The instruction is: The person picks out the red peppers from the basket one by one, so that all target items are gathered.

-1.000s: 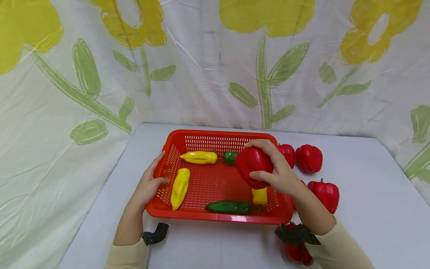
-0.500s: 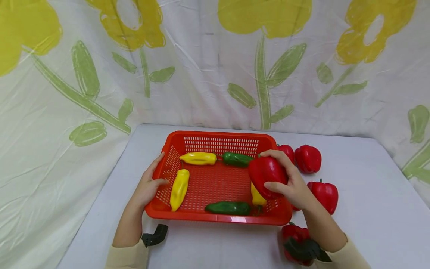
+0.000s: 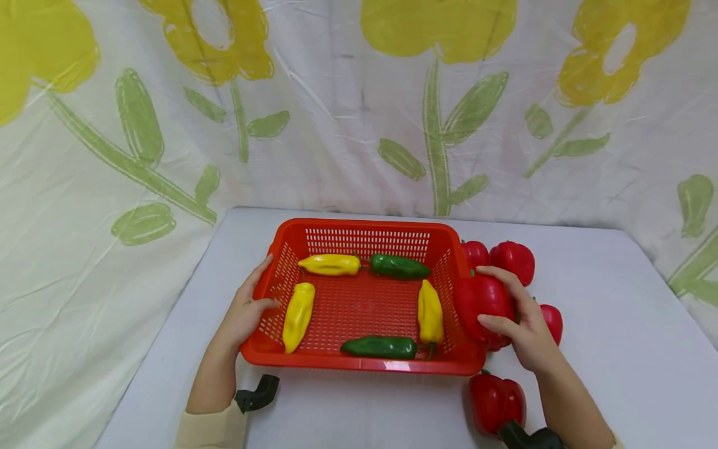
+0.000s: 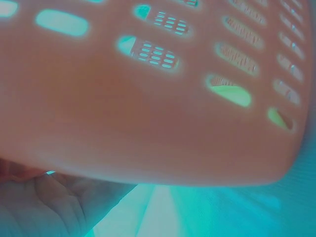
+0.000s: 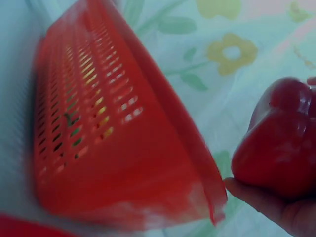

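Observation:
My right hand [image 3: 524, 318] grips a red bell pepper [image 3: 483, 302] over the right rim of a red plastic basket [image 3: 359, 362]. The right wrist view has this bell pepper [image 5: 279, 143] raised above the table beside the basket's perforated wall [image 5: 133, 173]. At the basket's left side, my left hand [image 3: 247, 315] holds the rim, thumb on the inner side. Inside lie yellow peppers along the back [image 3: 330, 264], left [image 3: 299, 318] and right [image 3: 430, 312], plus two long green peppers, one at the back [image 3: 400, 266], one at the front [image 3: 380, 347].
Right of the basket on the white table [image 3: 606, 299] are more red bell peppers: two at the back [image 3: 513, 262] [image 3: 475, 254], one partly behind my right hand [image 3: 552, 321], one near the front [image 3: 496, 404]. A flower-printed cloth [image 3: 336, 156] hangs behind.
My right hand has carried the red bell pepper from above the basket's inside rightward to its right rim, uncovering the yellow and green peppers there. My left hand stays at the basket's left side.

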Motion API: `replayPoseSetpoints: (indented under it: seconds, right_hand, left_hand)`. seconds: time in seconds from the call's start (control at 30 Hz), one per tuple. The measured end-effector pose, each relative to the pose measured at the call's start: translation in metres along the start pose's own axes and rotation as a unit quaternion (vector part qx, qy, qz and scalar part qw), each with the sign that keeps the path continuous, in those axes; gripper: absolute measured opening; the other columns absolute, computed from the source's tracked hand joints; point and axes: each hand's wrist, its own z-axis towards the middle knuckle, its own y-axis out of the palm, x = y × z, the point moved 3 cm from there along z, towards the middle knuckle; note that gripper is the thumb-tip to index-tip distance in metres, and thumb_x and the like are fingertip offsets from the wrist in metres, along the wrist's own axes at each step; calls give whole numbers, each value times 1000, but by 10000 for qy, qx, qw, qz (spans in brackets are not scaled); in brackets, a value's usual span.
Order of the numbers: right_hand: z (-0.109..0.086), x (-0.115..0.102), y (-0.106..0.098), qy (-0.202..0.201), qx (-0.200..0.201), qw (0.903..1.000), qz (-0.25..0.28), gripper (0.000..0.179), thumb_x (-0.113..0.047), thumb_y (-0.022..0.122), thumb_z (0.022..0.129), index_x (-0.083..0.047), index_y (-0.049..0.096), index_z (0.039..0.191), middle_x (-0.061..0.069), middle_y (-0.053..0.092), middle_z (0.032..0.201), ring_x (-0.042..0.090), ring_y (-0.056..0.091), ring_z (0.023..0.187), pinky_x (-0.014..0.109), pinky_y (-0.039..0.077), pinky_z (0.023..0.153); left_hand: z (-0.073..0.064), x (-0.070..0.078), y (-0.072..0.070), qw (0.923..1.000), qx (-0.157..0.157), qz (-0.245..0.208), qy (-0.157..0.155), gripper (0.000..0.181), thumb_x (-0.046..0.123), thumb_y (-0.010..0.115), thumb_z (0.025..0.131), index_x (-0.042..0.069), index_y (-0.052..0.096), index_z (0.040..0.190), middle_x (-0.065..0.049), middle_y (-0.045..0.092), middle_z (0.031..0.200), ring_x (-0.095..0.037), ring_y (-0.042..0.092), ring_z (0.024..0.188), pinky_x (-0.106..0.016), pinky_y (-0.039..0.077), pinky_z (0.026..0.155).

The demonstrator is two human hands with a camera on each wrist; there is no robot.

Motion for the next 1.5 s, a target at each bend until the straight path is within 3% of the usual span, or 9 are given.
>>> replayPoseSetpoints:
  seconds: [0.4,0.63,0.93,1.07,1.3,1.5]
  right_hand:
    - [-45,8,-29,288,806,9961,223,73,18,49,70,0,32,139,3,45,129,13,50,109,27,58,66]
    - [-63,13,-37,184,849,9950,493,73,19,46,71,0,30,140,1,41,137,13,44,116,26,57,73]
    - [-84,29,-50,374,918,9930,638,77,19,48,72,-3,26,143,-2,37,139,11,41,119,26,57,73]
    - [-95,36,-55,601,1039,9898,769,76,17,46,74,-7,26,144,-5,37,140,10,40,119,26,57,73]
    - [-118,49,-60,1300,1736,9743,605,76,15,48,76,-15,29,144,-7,39,139,8,44,115,26,57,71]
    - [-134,57,-64,1726,1872,9657,506,80,15,52,76,-20,29,144,-12,40,137,4,47,112,26,57,71]
  left_hand:
    - [-1,3,0,10000,-15,53,18,80,-2,45,86,37,15,149,-9,18,155,-35,39,126,-44,49,93]
    - [0,1,0,9999,-58,-78,56,79,-2,45,87,36,14,149,-9,17,155,-35,38,126,-44,49,94]
    - [-1,2,-1,9999,-17,-11,124,79,-3,45,87,36,15,149,-9,18,155,-35,40,125,-44,49,93]
    - [-2,2,-3,9999,-2,-18,105,79,-2,45,87,36,15,149,-9,19,155,-35,40,125,-43,50,92]
    - [-3,3,-3,10000,23,-52,63,79,-2,45,87,36,15,149,-9,19,155,-35,40,125,-43,50,91]
    - [-1,2,-1,10000,-11,-13,63,79,-2,45,86,35,15,149,-10,19,154,-36,39,126,-44,49,94]
